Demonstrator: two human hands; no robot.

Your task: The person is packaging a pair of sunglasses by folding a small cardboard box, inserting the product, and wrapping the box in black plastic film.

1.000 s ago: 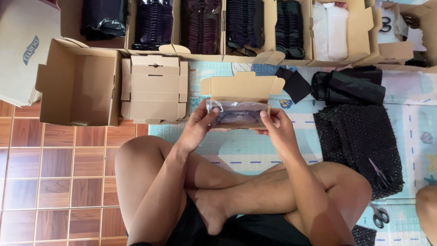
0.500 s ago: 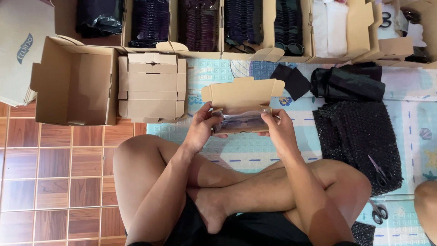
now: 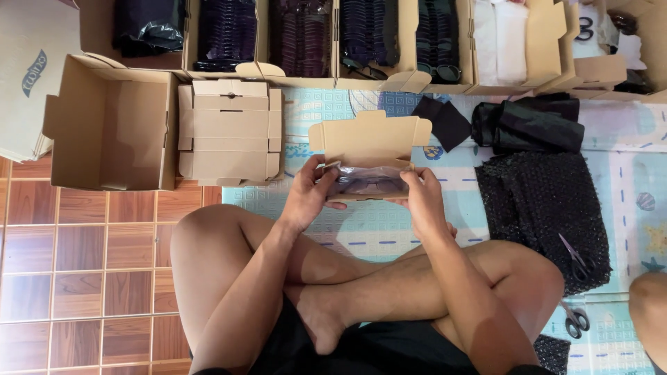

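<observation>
Head view: the left hand (image 3: 307, 196) and right hand (image 3: 425, 203) each close their fingers around an end of a clear plastic pouch (image 3: 367, 182) with something dark inside, holding it at the mouth of a small open cardboard mailer box (image 3: 368, 139) on the play mat (image 3: 389, 229). By my reading the pouch sits partly in; the lid is up and not yet closed. 1 stack of flat boxes (image 3: 229, 132) waits beside it, near black bubble wrap (image 3: 549, 201) and scissors (image 3: 574, 318).
</observation>
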